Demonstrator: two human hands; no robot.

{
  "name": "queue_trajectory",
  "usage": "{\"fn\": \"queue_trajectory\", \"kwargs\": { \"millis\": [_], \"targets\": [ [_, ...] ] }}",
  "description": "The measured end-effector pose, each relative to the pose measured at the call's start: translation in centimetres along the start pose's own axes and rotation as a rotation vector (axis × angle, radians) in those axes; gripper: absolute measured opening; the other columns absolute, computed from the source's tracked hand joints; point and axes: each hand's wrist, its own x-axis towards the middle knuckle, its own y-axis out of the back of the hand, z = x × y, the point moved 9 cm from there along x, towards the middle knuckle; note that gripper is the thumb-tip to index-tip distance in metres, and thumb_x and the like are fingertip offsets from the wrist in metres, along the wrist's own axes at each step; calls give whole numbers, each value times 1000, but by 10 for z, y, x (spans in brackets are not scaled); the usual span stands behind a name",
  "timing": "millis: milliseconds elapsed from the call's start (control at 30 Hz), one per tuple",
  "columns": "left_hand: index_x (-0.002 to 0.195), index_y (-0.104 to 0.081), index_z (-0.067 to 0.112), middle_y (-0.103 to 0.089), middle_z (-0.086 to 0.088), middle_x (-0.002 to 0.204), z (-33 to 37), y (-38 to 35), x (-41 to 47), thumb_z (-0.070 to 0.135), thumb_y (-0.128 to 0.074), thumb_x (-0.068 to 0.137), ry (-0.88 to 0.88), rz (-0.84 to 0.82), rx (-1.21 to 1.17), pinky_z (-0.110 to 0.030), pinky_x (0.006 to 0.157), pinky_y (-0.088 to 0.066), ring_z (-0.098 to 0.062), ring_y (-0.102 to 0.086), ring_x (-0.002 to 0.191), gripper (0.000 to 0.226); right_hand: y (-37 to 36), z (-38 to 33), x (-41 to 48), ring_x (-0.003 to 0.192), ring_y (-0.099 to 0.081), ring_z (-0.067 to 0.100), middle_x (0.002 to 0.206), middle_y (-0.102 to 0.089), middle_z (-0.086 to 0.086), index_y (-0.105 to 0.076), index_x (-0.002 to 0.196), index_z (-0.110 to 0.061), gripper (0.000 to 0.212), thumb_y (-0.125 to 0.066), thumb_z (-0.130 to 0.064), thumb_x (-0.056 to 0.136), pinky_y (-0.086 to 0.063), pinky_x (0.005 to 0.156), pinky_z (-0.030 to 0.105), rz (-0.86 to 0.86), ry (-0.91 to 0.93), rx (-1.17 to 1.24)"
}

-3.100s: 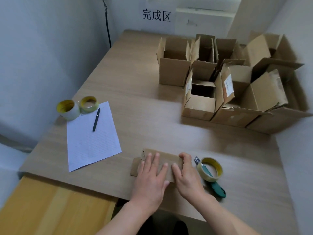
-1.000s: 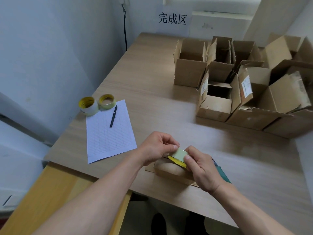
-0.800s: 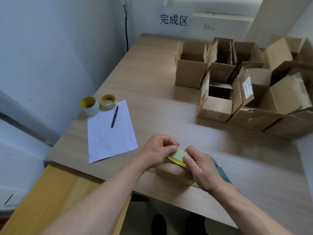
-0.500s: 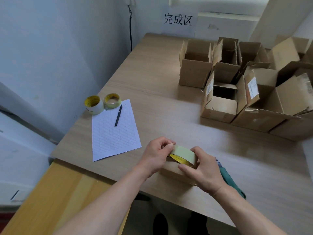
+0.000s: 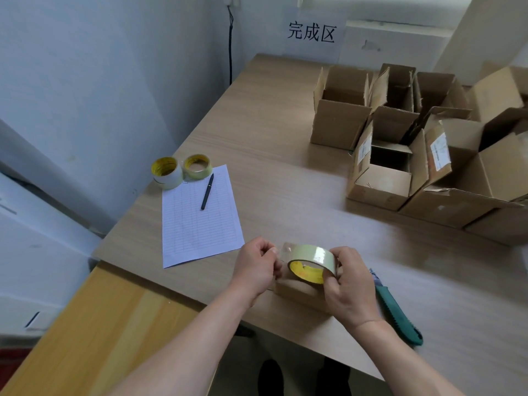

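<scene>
Tape roll [image 5: 310,257] is gripped by the right hand [image 5: 347,284] over the cardboard box [image 5: 297,294]; the left hand [image 5: 257,267] pinches its loose end.

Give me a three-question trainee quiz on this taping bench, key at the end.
1. Which thing does the right hand grip? A) a pen B) the tape roll C) a knife
2. True or false: the left hand rests flat, touching nothing.
3. How many spare rolls stand beside the lined sheet?
Key: 1 B. 2 False: it pinches the tape's loose end. 3 Two.
</scene>
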Motion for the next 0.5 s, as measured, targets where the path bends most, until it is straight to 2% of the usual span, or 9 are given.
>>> {"fn": "queue_trajectory", "kwargs": {
  "millis": [67, 167, 333, 500],
  "targets": [
    [81, -56, 4, -57, -9, 62, -5, 2, -2, 1, -49, 96, 14, 17, 10, -36, 63, -51, -22, -55, 59, 17, -1, -4, -1, 80, -49, 17, 89, -52, -3, -57, 93, -15, 25, -53, -6, 69, -42, 66, 34, 16, 43, -26],
    [82, -58, 6, -58, -6, 65, -14, 4, 2, 5, -49, 97, 43, 41, 61, -33, 62, -53, -18, -55, 60, 17, -6, 2, -2, 84, -52, 21, 92, -52, -3, -57, 96, -16, 27, -65, -1, 75, -47, 66, 39, -11, -3, -90],
    [84, -60, 8, -59, -11, 77, -30, 4, 17, 10, -51, 97, 91, 41, 143, -29, 58, -53, -21, -57, 70, 16, -14, 4, 4, 79, -51, 19, 88, -52, -7, -48, 90, -26, 23, -66, -16, 81, -45, 64, 38, -112, -56, -161],
    [76, -59, 10, -58, -10, 69, -40, -1, 25, 7, -52, 94, 139, 31, 97, -34, 59, -52, -22, -55, 66, 20, -18, 3, 3, 77, -54, 20, 82, -57, -7, -47, 94, -28, 22, -66, -23, 83, -45, 66, 38, -164, -97, -181]
  ]
}}
